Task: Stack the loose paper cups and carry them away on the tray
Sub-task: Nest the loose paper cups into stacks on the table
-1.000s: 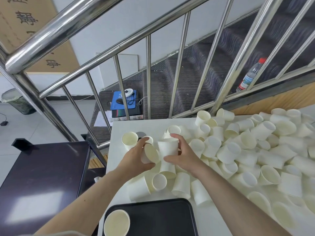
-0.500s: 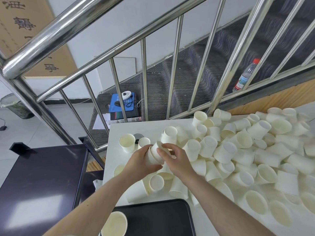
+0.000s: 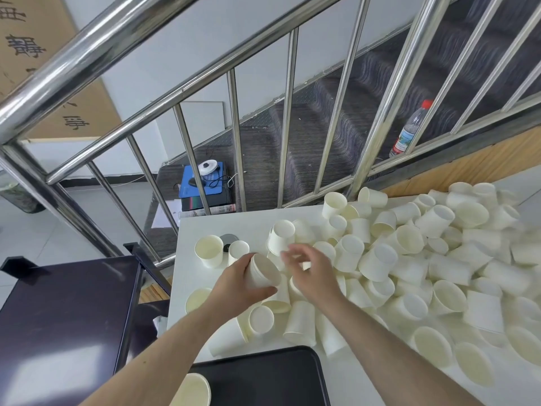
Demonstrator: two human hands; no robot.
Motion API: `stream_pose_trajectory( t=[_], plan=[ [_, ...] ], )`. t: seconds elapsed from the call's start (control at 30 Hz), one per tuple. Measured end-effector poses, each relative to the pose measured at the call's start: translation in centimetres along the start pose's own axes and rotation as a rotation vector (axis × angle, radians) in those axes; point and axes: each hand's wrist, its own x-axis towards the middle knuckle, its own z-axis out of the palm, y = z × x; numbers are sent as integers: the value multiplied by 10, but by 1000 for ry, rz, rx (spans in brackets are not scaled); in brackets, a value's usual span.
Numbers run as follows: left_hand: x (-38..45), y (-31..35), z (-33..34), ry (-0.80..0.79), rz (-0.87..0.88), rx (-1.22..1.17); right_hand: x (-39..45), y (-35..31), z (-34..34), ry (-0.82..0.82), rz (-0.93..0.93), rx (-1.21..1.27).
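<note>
I see my left hand [image 3: 234, 285] gripping a short nested stack of white paper cups [image 3: 261, 272], tilted, above the near left part of the white desk [image 3: 202, 227]. My right hand [image 3: 311, 272] hovers just beside it, blurred, fingers loosely spread and holding nothing. A heap of loose white paper cups [image 3: 409, 259] covers the desk to the right, most lying on their sides. The black rectangular plastic tray [image 3: 263, 376] sits at the near edge, one cream-lined paper cup [image 3: 191, 391] standing upright at its left corner.
</note>
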Motion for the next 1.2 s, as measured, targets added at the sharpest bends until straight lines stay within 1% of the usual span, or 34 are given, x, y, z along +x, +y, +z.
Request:
stream_pose_trajectory(
  t=[0.03,0.07,0.1,0.2,0.33,0.5,0.73,0.8,0.87,0.93,1.0,1.03,1.1,1.13,1.2],
  plan=[
    [1,-1,-1,-4,-6,4,6,5,-9,85,-57,-109],
    [1,0,-2,-7,-12,4,12,9,-17,131,-102,-214],
    [1,0,-2,-9,-20,2,18,12,-24,137,-122,-298],
    [1,1,-3,1,-22,-2,35,13,-32,23,-144,-469],
    [4,0,-6,47,-35,-7,59,2,-20,-163,-198,-641],
    [6,-2,-15,63,-76,-15,84,-13,7,-294,-229,-741],
    [6,-7,-20,77,-117,-18,94,-8,20,-326,-208,-772],
    [7,-7,-19,77,-124,-26,94,-6,17,-306,-201,-739],
    [9,-7,-17,81,-124,-34,92,-8,13,-222,-188,-636],
    [11,-8,-15,91,-125,-54,87,-13,7,-80,-159,-420],
    [13,-7,-13,108,-134,-78,77,-23,1,13,-109,-135],
    [13,-7,-12,119,-137,-88,70,-27,-1,17,-79,-4],
    [15,-3,-11,140,-132,-103,58,-31,-2,-37,-18,183],
    [15,-1,-10,148,-125,-107,53,-31,-1,-83,9,229],
    [15,2,-10,157,-114,-109,46,-26,2,-170,49,245]
  ],
)
